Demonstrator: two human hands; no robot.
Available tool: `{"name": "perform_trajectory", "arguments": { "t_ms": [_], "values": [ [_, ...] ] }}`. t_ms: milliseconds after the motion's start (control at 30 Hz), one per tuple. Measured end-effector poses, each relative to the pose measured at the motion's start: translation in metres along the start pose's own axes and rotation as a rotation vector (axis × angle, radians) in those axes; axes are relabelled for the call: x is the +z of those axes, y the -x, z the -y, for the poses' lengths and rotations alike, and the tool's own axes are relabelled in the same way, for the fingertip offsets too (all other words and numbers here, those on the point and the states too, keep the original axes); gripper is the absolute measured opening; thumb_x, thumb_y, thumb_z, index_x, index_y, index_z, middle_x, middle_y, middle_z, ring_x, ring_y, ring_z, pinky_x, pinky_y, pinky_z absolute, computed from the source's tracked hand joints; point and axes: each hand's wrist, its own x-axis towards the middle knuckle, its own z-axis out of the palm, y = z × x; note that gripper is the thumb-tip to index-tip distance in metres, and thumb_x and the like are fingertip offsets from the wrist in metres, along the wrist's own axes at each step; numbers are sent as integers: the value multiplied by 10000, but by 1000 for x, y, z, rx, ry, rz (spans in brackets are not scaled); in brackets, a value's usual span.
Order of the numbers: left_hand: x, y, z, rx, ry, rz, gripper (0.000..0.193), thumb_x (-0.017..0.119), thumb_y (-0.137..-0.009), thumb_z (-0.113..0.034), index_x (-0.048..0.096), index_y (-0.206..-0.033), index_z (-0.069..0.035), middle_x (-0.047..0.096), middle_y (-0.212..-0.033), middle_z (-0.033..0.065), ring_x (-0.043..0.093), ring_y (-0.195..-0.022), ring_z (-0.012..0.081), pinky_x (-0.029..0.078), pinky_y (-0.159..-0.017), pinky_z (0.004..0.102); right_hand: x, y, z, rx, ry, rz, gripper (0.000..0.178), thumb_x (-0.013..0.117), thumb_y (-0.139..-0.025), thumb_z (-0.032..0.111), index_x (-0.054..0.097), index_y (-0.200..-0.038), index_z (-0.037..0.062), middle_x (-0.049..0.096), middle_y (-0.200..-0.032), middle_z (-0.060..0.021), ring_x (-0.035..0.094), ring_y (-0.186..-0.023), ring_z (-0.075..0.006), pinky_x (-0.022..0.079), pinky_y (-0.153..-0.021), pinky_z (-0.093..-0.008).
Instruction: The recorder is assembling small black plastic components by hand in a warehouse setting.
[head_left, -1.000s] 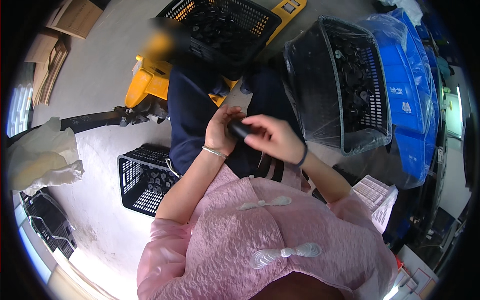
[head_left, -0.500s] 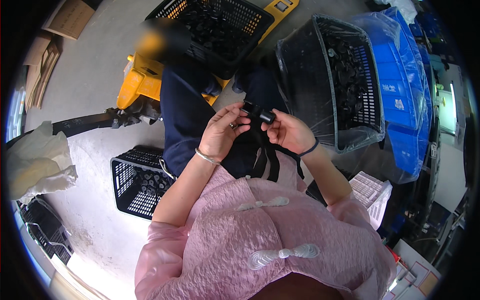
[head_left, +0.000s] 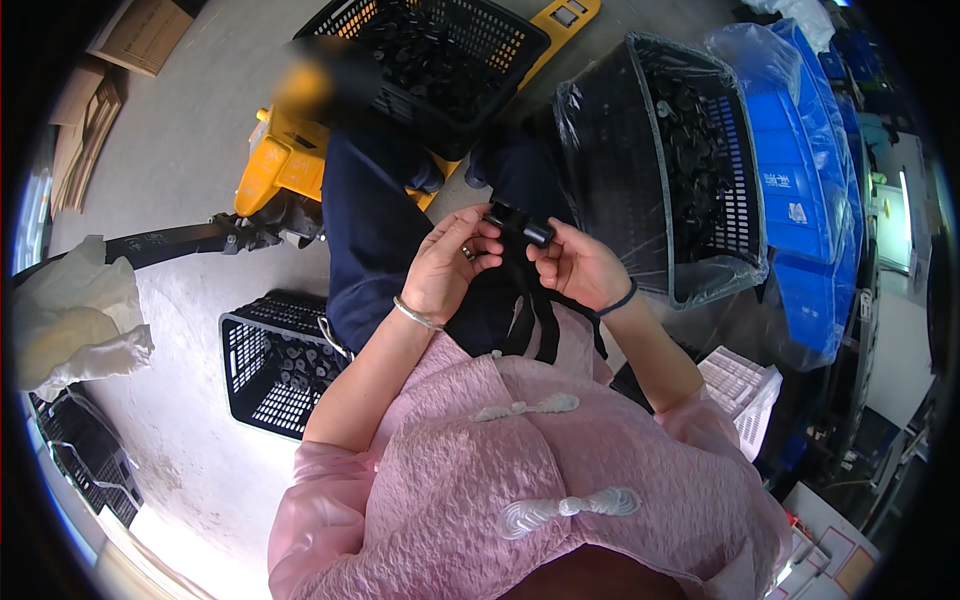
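Both my hands meet over my lap on a small black plastic part (head_left: pixel 518 224). My left hand (head_left: pixel 452 266), with a ring and a thin bracelet, pinches its left end. My right hand (head_left: pixel 580 266), with a dark band at the wrist, grips its right end. Black straps (head_left: pixel 528 312) hang from the part down to my pink top. A black basket lined with clear plastic (head_left: pixel 668 160) holds many similar black parts just right of my right hand.
Another black crate of parts (head_left: pixel 432 62) rests on a yellow pallet truck (head_left: pixel 282 168) ahead. A black crate (head_left: pixel 276 362) with a few parts stands on the floor at my left. Blue crates (head_left: pixel 812 190) are stacked at right, a white tray (head_left: pixel 742 384) beside my right elbow, pale cloth (head_left: pixel 72 322) far left.
My hands have shifted slightly and turned the black part, which now shows between the fingertips of both hands. The straps hang straighter below it.
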Motion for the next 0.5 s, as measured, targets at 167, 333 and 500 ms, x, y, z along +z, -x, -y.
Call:
{"name": "perform_trajectory", "arguments": {
  "t_ms": [167, 333, 500],
  "values": [
    [2, -1, 1, -26, 19, 16, 347, 510, -872, -267, 499, -1128, -34, 574, -919, 49, 562, -788, 139, 459, -711, 266, 25, 8, 7, -156, 425, -142, 328, 417, -919, 256, 520, -1102, 4, 589, -821, -70, 512, -626, -103, 418, -583, -226],
    [-2, -1, 3, -45, -67, 28, 343, 510, -869, -185, 473, -1173, -31, 576, -963, 47, 573, -816, 135, 465, -741, 256, 33, 13, 10, -288, 732, -137, 320, 433, -913, 191, 484, -1171, 8, 581, -831, -57, 529, -684, -83, 440, -657, -208],
    [0, -1, 2, -15, 86, 86, 343, 489, -830, -33, 488, -1172, -60, 538, -1095, 85, 542, -959, 145, 462, -809, 284, 37, 19, 12, -406, 905, -57, 311, 445, -903, 130, 465, -1190, 11, 571, -861, -42, 534, -739, -74, 437, -704, -203]
  ]
}}
